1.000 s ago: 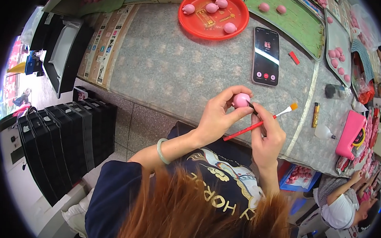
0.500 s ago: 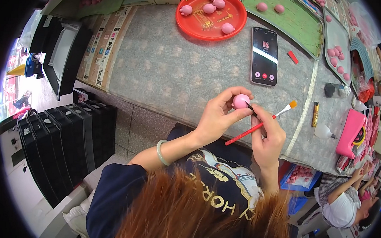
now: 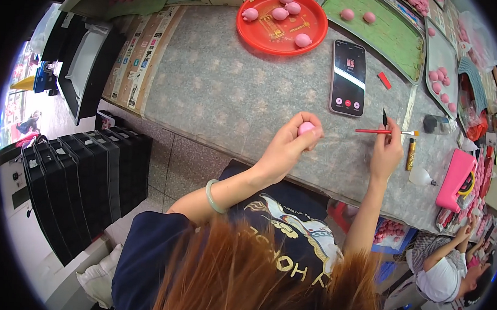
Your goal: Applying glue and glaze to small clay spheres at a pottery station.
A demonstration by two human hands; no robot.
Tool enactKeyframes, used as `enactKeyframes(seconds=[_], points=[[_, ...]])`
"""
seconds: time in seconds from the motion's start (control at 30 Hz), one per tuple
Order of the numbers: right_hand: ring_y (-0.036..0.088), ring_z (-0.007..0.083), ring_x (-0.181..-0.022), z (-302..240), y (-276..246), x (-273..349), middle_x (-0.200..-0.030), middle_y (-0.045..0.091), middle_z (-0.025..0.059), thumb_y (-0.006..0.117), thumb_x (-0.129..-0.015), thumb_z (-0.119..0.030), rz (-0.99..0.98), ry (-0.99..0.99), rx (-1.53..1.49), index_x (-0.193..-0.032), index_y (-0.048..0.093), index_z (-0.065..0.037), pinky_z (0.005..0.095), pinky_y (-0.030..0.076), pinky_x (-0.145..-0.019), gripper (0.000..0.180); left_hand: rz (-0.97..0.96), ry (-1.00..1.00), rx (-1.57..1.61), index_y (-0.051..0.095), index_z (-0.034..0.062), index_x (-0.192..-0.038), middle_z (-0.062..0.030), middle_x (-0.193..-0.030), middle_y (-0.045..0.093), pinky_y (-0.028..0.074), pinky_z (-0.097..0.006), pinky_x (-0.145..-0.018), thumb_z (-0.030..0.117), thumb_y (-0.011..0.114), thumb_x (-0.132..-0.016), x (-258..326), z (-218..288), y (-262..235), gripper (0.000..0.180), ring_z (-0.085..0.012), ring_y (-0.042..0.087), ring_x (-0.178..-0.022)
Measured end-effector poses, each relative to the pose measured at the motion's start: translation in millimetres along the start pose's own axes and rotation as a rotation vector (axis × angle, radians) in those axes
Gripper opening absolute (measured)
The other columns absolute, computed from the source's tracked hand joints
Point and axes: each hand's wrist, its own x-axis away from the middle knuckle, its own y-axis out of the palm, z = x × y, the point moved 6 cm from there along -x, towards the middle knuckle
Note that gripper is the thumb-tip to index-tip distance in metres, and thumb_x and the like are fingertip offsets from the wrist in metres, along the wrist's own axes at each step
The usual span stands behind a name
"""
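Near the frame's centre, my left hand (image 3: 286, 146) was curled around 1 pink ball (image 3: 305, 127), presumably so it couldn't roll, while right of centre my right hand (image 3: 387, 154) pinched 1 red brush (image 3: 369, 131) and 1 black-tipped tool (image 3: 385, 116), seemingly keeping both handy.

Phone (image 3: 349, 59): glass-like face, glossy, streaked by a reflection. Round tray (image 3: 253, 38): red plastic by appearance, shiny. Table cover (image 3: 219, 70): grey, matt, faintly mottled sheet. Held ball (image 3: 306, 126): pink, smooth, low sheen. Brush (image 3: 370, 131): smooth red handle, bristle tip. Shirt (image 3: 150, 250): matt dark cloth. Bangle (image 3: 210, 195): polished, hard-looking.
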Motion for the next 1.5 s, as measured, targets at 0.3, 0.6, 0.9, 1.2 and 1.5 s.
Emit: enactKeyframes(seconds=[0.3, 0.6, 0.9, 1.2, 1.5], points=[[0.059, 0.0197, -0.083, -11.3, -11.1, 2.0, -0.092, 0.064, 0.0108, 0.052, -0.093, -0.018, 0.198, -0.072, -0.562, -0.101, 0.06, 0.001, 0.0306, 0.044, -0.078, 0.023, -0.047, 0.021, -0.068, 0.046, 0.0048, -0.113, -0.0026, -0.099, 0.049, 0.039, -0.021, -0.074, 0.007, 0.054, -0.09, -6.8, -10.7, -11.4, 0.025, -0.0067, 0.043, -0.082], [0.053, 0.0092, -0.075, -56.2, 21.2, 62.6, -0.08, 0.057, 0.0027, 0.051, -0.093, -0.012, -0.223, 0.141, -0.874, -0.092, 0.059, 0.001, 0.0243, 0.042, -0.068, 0.015, 0.036, 0.076, -0.268, 0.043, 0.0024, -0.117, -0.0032, -0.105, 0.049, 0.044, -0.021, -0.08, 0.001, 0.057, -0.086, -13.9, -26.5, -19.4, 0.035, -0.0076, 0.052, -0.094], [0.056, 0.02, -0.069, -72.0, 20.8, 53.3, -0.078, 0.06, 0.0102, 0.058, -0.086, -0.007, -0.156, -0.153, -0.529, -0.083, 0.06, 0.001, 0.0288, 0.043, -0.064, 0.009, 0.016, 0.084, -0.296, 0.042, 0.0018, -0.116, -0.0048, -0.104, 0.052, 0.046, -0.022, -0.081, 0.0, 0.057, -0.086, -14.2, -27.7, -20.5, 0.034, -0.0099, 0.056, -0.095], [0.057, 0.0215, -0.068, -86.0, 17.8, 65.0, -0.077, 0.06, 0.0122, 0.056, -0.086, -0.006, -0.159, -0.375, -0.605, -0.083, 0.06, 0.002, 0.0297, 0.044, -0.063, 0.009, 0.005, 0.137, -0.403, 0.042, 0.0023, -0.115, -0.0052, -0.102, 0.055, 0.046, -0.021, -0.074, 0.001, 0.058, -0.086, -14.0, -27.3, -21.1, 0.033, -0.0094, 0.057, -0.095], [0.055, 0.0163, -0.07, -58.8, 30.0, 69.1, -0.076, 0.059, 0.0099, 0.055, -0.088, -0.006, -0.033, -0.145, -0.534, -0.082, 0.059, 0.001, 0.0276, 0.043, -0.064, 0.011, -0.012, 0.109, -0.368, 0.042, 0.0021, -0.115, -0.0076, -0.108, 0.054, 0.047, -0.023, -0.081, 0.0, 0.057, -0.086, -12.5, -29.8, -21.6, 0.033, -0.0123, 0.057, -0.098]])
